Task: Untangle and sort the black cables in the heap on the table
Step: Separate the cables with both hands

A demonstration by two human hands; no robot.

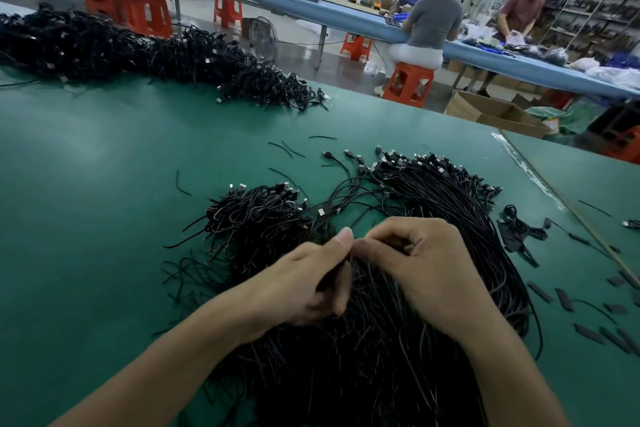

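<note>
Fingers (344, 238) pinch cables (372, 291); bare table (86, 191) lies left.

Factory assembly floor: long blue workbenches (346, 15), orange stools (408, 84), storage shelves (585, 10), cable heaps (104, 45)

Bare table (104, 184) left of cable heap (263, 218)

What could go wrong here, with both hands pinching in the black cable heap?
1. The left hand and right hand pinch strands of the near heap of thin black cables; a hard pull may tighten knots.
2. Stray cables link the tangled black clump to the straightened black bundle with metal plugs; dragging could remix them.
3. Short black sleeve pieces on the green table mat may get swept along.
</note>
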